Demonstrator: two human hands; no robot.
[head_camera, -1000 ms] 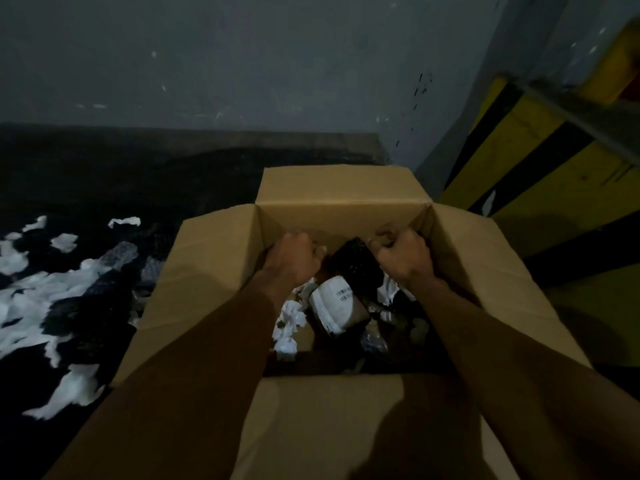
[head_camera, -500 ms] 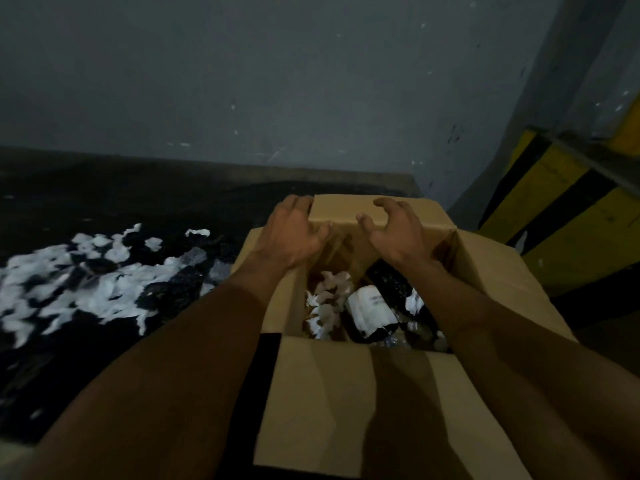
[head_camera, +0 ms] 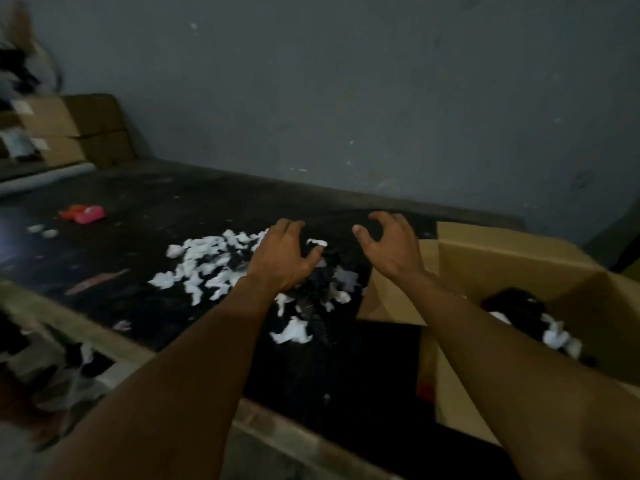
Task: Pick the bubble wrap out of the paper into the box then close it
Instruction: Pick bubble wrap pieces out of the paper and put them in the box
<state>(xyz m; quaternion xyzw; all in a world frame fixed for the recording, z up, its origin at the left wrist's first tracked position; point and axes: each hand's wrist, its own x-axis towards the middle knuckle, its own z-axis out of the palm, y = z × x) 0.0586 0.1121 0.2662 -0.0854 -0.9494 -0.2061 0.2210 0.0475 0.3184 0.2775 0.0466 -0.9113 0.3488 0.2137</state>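
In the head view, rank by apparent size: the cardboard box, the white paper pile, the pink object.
Largest: cardboard box, nearest the camera
white paper pile
pink object, farthest away, so its size is unsure

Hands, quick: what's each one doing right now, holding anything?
Left hand: open, fingers loosely curved, holding nothing, above the paper scraps.
Right hand: open, fingers spread and curved, empty, near the cardboard box.

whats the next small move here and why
Probably lower both hands into the scrap pile and grasp a piece of wrap: left hand and right hand hover over it, both empty, and the box beside them is open.
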